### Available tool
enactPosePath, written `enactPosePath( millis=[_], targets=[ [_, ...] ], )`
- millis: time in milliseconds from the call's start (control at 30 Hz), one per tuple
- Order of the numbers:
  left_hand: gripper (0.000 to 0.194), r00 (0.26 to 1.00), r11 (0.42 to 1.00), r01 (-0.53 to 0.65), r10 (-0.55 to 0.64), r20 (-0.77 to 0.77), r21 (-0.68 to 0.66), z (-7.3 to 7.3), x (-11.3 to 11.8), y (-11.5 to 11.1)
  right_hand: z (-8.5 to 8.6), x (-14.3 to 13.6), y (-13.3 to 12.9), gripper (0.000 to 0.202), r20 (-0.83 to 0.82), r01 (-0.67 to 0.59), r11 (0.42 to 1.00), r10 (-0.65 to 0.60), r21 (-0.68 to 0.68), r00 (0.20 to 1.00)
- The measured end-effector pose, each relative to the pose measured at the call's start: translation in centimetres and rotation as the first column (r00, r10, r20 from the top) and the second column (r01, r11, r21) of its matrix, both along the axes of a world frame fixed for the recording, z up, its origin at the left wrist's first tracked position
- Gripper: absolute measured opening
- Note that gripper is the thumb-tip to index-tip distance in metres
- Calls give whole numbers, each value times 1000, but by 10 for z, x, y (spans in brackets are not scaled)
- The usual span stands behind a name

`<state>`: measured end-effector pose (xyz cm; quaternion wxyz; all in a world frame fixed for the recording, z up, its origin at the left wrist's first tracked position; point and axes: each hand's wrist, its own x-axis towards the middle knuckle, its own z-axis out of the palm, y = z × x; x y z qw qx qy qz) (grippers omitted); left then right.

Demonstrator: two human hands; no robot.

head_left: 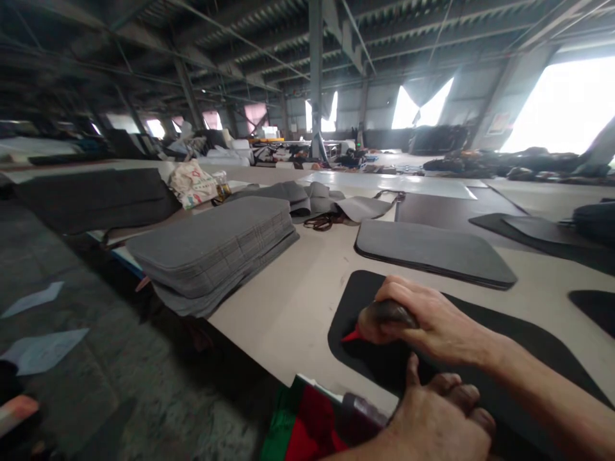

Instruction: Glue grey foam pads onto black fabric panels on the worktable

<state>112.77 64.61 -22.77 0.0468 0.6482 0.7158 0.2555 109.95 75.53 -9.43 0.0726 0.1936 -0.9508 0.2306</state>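
A black mat with rounded corners (353, 294) lies on the pale table in front of me. My right hand (408, 320) is closed over its near left part, gripping a small tool with a red pointed tip (353, 335). The tip meets the mat's surface near the left edge; most of the tool is hidden by the fingers. Lower down, my left hand (439, 416) rests on the mat, fingers apart and somewhat bent, holding nothing that I can see.
A thick stack of grey mats (216, 243) stands at the table's left edge. Beyond the black mat lies a smaller grey pile (432, 250). Grey offcuts (312, 198) and a printed bag (192, 184) sit further back. Red and green cloth (312, 419) hangs at the near edge.
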Motion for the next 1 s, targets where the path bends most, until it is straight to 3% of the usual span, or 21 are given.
enactPosePath(
  millis=[167,433,633,1000],
  targets=[
    [51,1000,1000,8,-8,20,13,-5,1,-1,1,1,-2,17,-1,-9,1000,9,7,1000],
    [59,999,1000,18,-17,37,-14,9,0,-6,0,-13,5,15,-93,42,988,-28,149,995],
    [40,999,1000,4,-4,-54,10,-4,-1,0,-5,-32,22,16,-143,120,979,-97,163,985],
    [32,997,996,-23,30,-76,91,-17,-2,6,-15,-73,51,17,-219,291,938,-249,189,944]
  ],
)
